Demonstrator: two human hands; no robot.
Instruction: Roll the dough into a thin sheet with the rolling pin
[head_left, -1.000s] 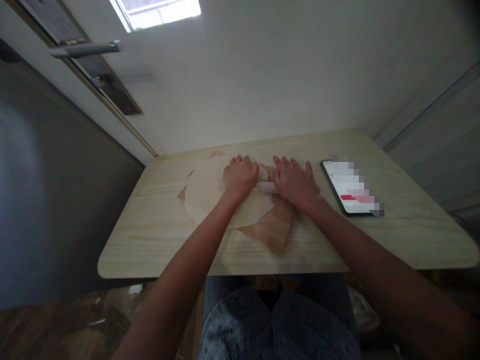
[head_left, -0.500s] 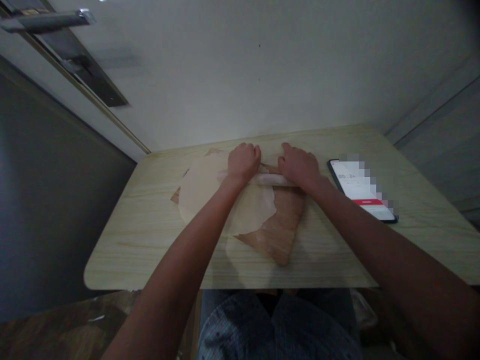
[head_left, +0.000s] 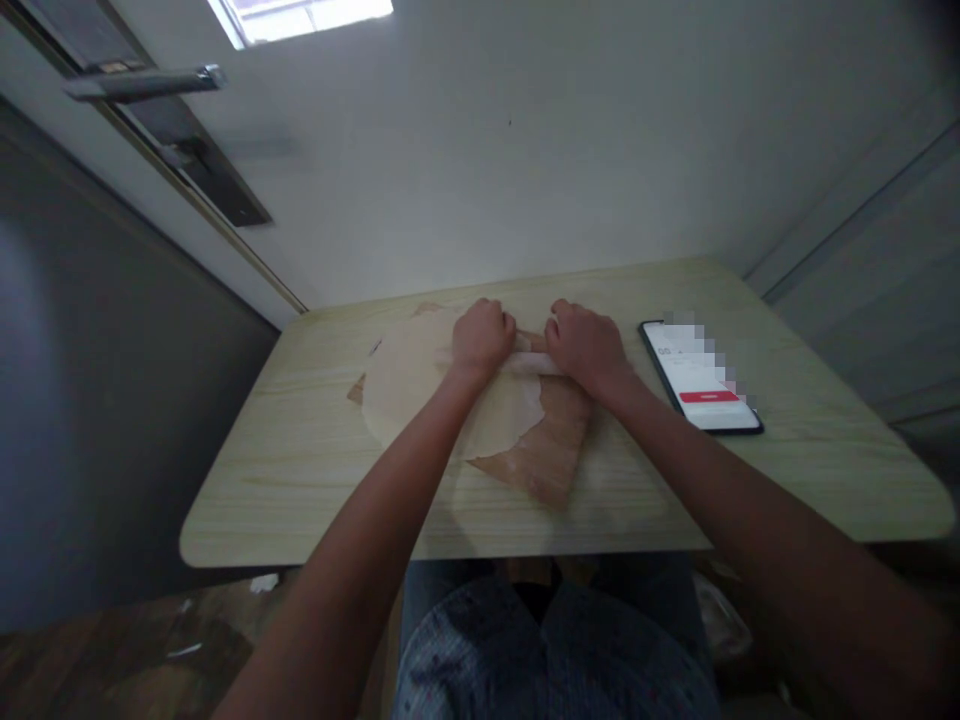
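Observation:
A thin, pale sheet of rolled dough (head_left: 420,390) lies on a brown wooden board (head_left: 551,460) in the middle of the light wooden table (head_left: 300,470). A pale rolling pin (head_left: 531,364) rests across the dough's far right part. My left hand (head_left: 481,340) is curled over the pin's left end. My right hand (head_left: 586,348) is curled over its right end. Only the short middle stretch of the pin shows between the two hands.
A phone (head_left: 697,378) with a lit screen lies on the table to the right of my right hand. A door with a metal handle (head_left: 142,82) stands at the far left. The wall runs just behind the table. My lap is under the near edge.
My fingers, stretched flat over the pin a second ago, have curled round it. The pin rolled away over the dough and then came back a little toward me.

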